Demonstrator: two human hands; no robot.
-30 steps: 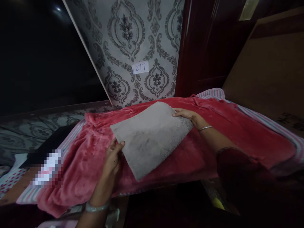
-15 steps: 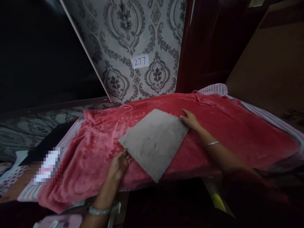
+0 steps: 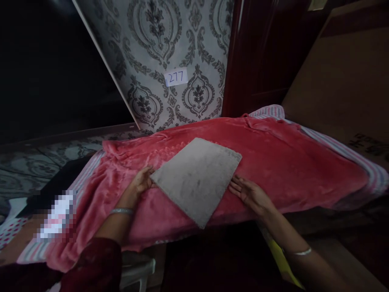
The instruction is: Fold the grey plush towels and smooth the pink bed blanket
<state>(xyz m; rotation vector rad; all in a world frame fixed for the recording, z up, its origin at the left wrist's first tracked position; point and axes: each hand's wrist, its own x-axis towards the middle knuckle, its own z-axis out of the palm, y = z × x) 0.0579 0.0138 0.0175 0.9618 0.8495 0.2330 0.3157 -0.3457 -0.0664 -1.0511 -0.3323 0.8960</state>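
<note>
A flat grey square cloth [image 3: 197, 178] with slightly fuzzy edges lies cornerwise on a red plush blanket [image 3: 288, 162]. At its left corner is my left hand [image 3: 142, 180], the fingers bent around the tip and partly hidden. My right hand [image 3: 247, 194] rests by the lower right edge, palm turned up, fingers stretched out with the tips touching or just under the cloth. The near corner of the cloth points toward me over the blanket's front edge.
Striped fabric [image 3: 343, 148] shows beneath the blanket. A large dark screen [image 3: 57, 73] stands at left, a cardboard box [image 3: 343, 73] at right. Behind are patterned wallpaper and a paper label [image 3: 176, 76] reading 277. A white plastic stool [image 3: 139, 269] is below.
My right hand has slid from the cloth's upper right corner down to its lower right edge. My left hand has moved up to the left corner. The cloth has hardly moved.
</note>
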